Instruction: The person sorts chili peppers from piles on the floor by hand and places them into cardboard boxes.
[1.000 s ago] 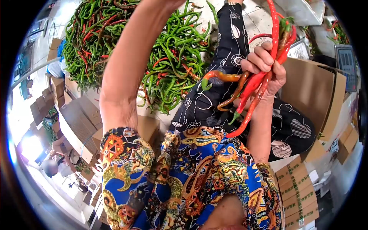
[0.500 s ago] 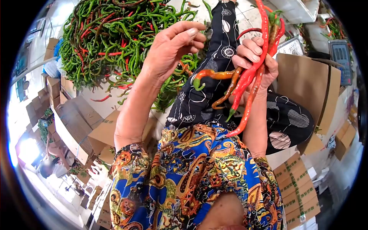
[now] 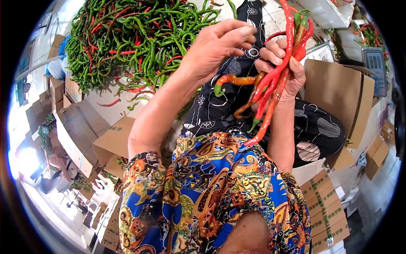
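Observation:
My right hand (image 3: 298, 80) is closed around a bunch of long chili peppers (image 3: 277, 80), mostly glossy red, some orange-brown with green stem ends. They stick out above and below the fist. One curved orange pepper (image 3: 239, 81) juts out to the left. My left hand (image 3: 222, 44) hovers left of the bunch and apart from it, fingers loosely bent. Nothing shows between those fingers. Behind and left of it lies a large heap of green and red chili peppers (image 3: 122, 46) on the floor.
Below the bunch is my patterned black trouser leg (image 3: 317, 129). An open cardboard box (image 3: 332, 91) stands to the right, near a grey scale-like device (image 3: 374, 70). More cardboard (image 3: 114, 142) lies left. A white foam box (image 3: 332, 12) is at top right. Another person (image 3: 55, 175) is far left.
My left hand has moved right, closer to the bunch. My right hand keeps hold of the chili peppers and has barely moved.

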The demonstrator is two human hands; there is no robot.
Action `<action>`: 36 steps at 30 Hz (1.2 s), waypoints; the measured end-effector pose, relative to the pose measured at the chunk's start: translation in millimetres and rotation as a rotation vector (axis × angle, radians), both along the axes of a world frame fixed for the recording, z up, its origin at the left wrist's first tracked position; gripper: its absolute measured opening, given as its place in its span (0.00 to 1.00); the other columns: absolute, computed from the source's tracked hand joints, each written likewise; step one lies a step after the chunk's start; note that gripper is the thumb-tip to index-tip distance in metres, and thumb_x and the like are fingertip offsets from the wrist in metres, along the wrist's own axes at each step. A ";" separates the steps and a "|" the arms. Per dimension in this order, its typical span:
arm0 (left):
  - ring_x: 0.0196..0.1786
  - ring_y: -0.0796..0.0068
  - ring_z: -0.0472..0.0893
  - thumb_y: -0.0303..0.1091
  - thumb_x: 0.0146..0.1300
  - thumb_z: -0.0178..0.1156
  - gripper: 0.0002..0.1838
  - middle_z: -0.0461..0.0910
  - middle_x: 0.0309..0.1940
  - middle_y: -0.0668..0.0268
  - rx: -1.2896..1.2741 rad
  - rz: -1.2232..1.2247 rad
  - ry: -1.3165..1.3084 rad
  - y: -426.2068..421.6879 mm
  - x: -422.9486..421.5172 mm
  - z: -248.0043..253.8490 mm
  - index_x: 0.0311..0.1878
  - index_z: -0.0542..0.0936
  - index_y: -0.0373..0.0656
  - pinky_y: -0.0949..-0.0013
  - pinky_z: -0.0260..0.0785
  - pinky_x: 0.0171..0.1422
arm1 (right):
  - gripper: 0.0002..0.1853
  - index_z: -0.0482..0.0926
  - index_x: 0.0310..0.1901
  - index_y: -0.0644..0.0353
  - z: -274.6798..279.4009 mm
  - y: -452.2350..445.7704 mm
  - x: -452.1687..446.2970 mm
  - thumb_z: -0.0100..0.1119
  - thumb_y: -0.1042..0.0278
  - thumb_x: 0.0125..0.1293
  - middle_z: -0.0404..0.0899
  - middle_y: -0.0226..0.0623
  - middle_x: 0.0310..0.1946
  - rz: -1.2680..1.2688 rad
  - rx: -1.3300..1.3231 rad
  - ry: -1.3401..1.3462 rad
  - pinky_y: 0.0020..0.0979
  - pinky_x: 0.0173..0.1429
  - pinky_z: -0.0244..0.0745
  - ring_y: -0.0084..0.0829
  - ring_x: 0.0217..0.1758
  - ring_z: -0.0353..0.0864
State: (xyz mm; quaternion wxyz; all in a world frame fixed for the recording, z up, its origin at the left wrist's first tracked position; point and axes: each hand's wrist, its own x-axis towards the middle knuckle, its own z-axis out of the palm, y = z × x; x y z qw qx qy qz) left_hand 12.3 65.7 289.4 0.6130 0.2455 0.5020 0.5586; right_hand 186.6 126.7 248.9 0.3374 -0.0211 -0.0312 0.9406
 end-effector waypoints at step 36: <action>0.27 0.87 0.73 0.42 0.70 0.55 0.15 0.77 0.26 0.72 -0.149 -0.173 -0.393 -36.4 27.7 -25.7 0.38 0.79 0.38 0.83 0.68 0.33 | 0.09 0.75 0.43 0.63 11.2 -8.5 32.7 0.59 0.76 0.61 0.75 0.33 0.30 -0.212 -0.052 -0.574 0.28 0.35 0.66 0.26 0.32 0.71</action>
